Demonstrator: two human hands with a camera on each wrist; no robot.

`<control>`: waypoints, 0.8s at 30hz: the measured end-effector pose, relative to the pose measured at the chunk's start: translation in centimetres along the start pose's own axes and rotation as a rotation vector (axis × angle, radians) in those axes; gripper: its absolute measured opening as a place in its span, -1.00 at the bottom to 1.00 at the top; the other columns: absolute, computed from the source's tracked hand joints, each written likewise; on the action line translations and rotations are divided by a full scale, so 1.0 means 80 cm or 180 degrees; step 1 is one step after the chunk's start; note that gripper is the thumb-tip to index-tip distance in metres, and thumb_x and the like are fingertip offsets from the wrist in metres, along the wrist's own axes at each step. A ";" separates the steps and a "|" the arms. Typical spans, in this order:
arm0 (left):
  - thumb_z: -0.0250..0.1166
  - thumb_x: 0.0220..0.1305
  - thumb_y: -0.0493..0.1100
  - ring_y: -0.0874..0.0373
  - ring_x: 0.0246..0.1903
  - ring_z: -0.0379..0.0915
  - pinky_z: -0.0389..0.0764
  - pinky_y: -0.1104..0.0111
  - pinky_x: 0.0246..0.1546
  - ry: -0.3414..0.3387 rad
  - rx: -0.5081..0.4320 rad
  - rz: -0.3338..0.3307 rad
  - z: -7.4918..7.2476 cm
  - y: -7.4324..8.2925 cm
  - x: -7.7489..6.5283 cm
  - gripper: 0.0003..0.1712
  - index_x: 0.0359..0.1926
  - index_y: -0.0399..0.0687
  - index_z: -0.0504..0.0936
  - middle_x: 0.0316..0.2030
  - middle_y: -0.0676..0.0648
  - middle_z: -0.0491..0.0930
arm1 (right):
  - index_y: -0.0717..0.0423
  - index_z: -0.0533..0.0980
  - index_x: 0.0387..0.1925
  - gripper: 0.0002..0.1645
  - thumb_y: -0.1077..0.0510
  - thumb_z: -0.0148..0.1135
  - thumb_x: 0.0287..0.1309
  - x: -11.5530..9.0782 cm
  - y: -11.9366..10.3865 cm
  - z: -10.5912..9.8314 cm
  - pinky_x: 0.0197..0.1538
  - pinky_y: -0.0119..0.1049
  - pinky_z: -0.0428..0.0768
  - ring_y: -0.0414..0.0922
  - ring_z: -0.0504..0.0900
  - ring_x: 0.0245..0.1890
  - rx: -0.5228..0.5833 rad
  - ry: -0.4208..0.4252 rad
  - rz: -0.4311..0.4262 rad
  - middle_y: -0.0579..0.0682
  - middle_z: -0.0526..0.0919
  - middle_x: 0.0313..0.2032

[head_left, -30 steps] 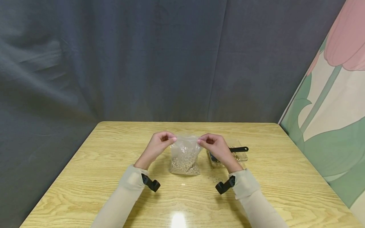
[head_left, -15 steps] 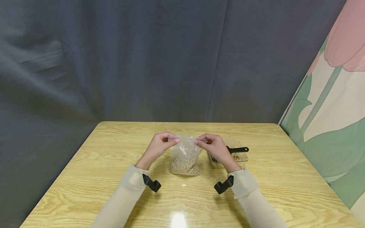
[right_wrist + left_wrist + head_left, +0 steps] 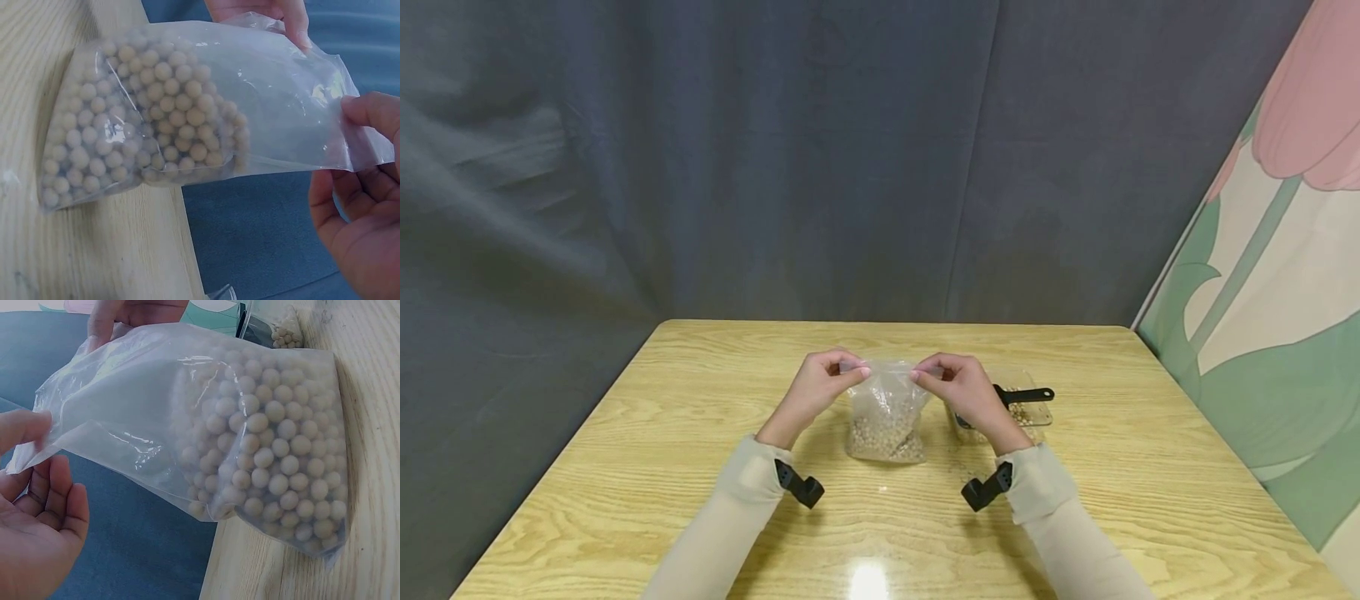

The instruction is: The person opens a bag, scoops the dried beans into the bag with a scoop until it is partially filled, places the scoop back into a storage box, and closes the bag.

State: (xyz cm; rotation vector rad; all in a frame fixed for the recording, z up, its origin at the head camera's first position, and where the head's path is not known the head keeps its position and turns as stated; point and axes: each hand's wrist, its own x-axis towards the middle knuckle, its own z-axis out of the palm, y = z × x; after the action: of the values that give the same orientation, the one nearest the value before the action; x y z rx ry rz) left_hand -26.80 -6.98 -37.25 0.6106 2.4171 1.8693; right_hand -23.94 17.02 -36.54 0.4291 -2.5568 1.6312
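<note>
A clear plastic bag (image 3: 887,417) stands upright in the middle of the table, its lower half filled with small round beige balls (image 3: 281,450). My left hand (image 3: 820,383) pinches the bag's top left corner between thumb and fingers. At the opposite top corner my right hand (image 3: 962,387) pinches the plastic the same way. Between the two hands the top edge is stretched nearly straight. In the right wrist view the balls (image 3: 169,106) fill the bag's lower end, and the upper part of the plastic is slack and creased.
Behind my right hand sits a clear plastic box (image 3: 1041,414) with more balls inside. A black-handled scoop (image 3: 1030,395) lies across it, partly hidden by the hand. The wooden table (image 3: 662,467) ends at a dark curtain (image 3: 820,167), with a flower-patterned panel (image 3: 1285,333) at the right.
Both hands have shifted slightly inward along the bag's top edge, so its corners now show past the fingertips. The bag stays in place.
</note>
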 end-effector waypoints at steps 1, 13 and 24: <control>0.31 0.24 -0.19 0.20 -0.40 0.42 0.50 0.37 -0.33 -0.0011 -0.0031 0.0000 0.000 0.000 0.000 -0.81 -0.25 -0.26 0.68 -0.32 0.00 0.59 | 0.09 0.67 -0.25 -0.75 0.00 0.30 0.18 0.000 -0.001 0.000 -0.37 -0.31 0.51 -0.07 0.54 -0.44 0.0019 -0.0011 0.0012 0.00 0.68 -0.33; 0.35 0.20 -0.16 0.16 -0.30 0.46 0.51 0.36 -0.27 -0.0168 -0.0182 -0.0012 0.001 0.006 0.000 -0.74 -0.17 -0.26 0.71 -0.28 0.03 0.64 | 0.14 0.66 -0.14 -0.68 0.01 0.29 0.19 0.002 -0.006 0.002 -0.17 -0.15 0.62 -0.12 0.65 -0.29 0.0215 -0.0188 0.0066 0.10 0.70 -0.18; 0.33 0.21 -0.26 0.22 -0.31 0.40 0.48 0.39 -0.30 -0.0102 0.0155 -0.0042 0.005 0.034 -0.007 -0.80 -0.24 -0.36 0.71 -0.29 -0.09 0.61 | 0.17 0.68 -0.23 -0.71 0.02 0.31 0.17 0.004 -0.009 0.007 -0.22 -0.25 0.59 -0.16 0.63 -0.30 0.0014 -0.0140 -0.0028 0.11 0.71 -0.21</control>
State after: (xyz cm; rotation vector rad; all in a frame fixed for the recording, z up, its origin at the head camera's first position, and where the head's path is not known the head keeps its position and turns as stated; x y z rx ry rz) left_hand -25.35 -6.24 -34.92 0.6210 2.4469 1.7867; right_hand -24.03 16.18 -36.07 0.4812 -2.5794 1.6428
